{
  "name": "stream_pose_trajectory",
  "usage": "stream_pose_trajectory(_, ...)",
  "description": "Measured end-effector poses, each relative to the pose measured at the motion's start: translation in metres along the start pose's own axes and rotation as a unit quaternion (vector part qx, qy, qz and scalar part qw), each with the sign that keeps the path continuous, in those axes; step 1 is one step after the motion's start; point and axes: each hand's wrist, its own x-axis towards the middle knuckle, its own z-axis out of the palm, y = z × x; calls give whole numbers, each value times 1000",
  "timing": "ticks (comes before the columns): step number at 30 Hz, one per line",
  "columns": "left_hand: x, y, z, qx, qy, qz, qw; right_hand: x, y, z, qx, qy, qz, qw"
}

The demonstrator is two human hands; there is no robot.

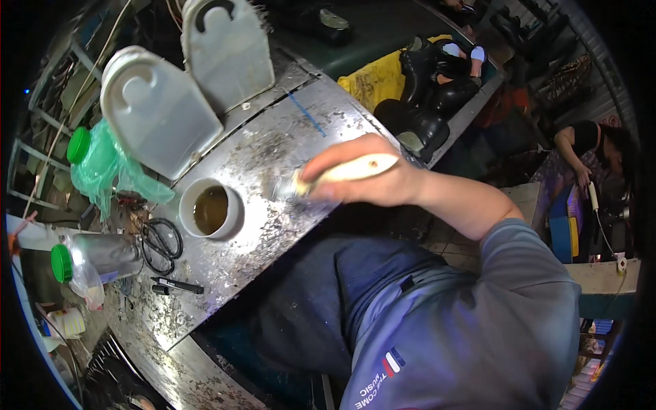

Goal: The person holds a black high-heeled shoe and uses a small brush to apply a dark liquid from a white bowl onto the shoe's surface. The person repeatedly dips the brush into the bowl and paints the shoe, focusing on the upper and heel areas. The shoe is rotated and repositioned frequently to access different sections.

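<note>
My right hand (372, 174) is closed around a flat paintbrush with a pale handle (359, 169) that has a hole near its end. The brush's bristle end (285, 188) points left, low over the metal worktop (273, 147); I cannot tell whether it touches. To the left of the brush stands a white cup (232, 212) partly filled with a brownish liquid (210, 208). My left hand is out of view.
Two translucent plastic containers (157, 116) stand at the worktop's far side. Green-capped bottles (61, 263), a black cable coil (162, 246) and a black marker (179, 285) lie left. Black shoes (417, 126) rest beside a yellow cloth (372, 82). Another person (584, 150) works at the right.
</note>
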Motion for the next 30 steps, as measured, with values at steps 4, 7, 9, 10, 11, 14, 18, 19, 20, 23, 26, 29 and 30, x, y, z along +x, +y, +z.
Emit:
stream_pose_trajectory(4, -53, 28, -47, 38, -51, 38, 997, -36, -9, -78, -121, 101, 32, 987)
stream_pose_trajectory(7, -108, 77, -69, -85, -75, 5, 994, -77, 8, -135, -471, 142, -69, 868)
stream_pose_trajectory(9, -141, 109, -86, -83, -105, 3, 991, -106, 14, -137, -549, 189, -25, 814)
stream_pose_trajectory(10, -159, 126, -89, -113, -122, -32, 986, -117, 17, -135, -586, 213, -3, 782)
stream_pose_trajectory(11, -174, 124, -84, -135, -132, -14, 982, -129, 37, -135, -578, 211, 37, 788)
stream_pose_trajectory(14, -210, 167, -91, -207, -183, 21, 961, -134, 72, -116, -559, 272, 13, 783)
stream_pose_trajectory(18, -240, 196, -86, -193, -260, 87, 942, -120, 91, -121, -546, 293, -69, 782)
stream_pose_trajectory(19, -247, 206, -87, -244, -264, 70, 931, -113, 89, -126, -557, 291, -66, 775)
stream_pose_trajectory(20, -251, 217, -90, -283, -264, 76, 919, -101, 84, -137, -536, 299, -100, 783)
stream_pose_trajectory(23, -266, 238, -85, -341, -320, 98, 878, -86, 66, -190, -452, 369, -28, 812)
stream_pose_trajectory(26, -293, 267, -81, -517, -417, -74, 743, -86, 5, -204, -447, 350, -64, 821)
stream_pose_trajectory(29, -306, 297, -92, -598, -528, -139, 587, -78, -76, -175, -421, 247, -201, 849)
stream_pose_trajectory(30, -311, 311, -97, -639, -541, -172, 519, -73, -96, -163, -400, 205, -251, 857)
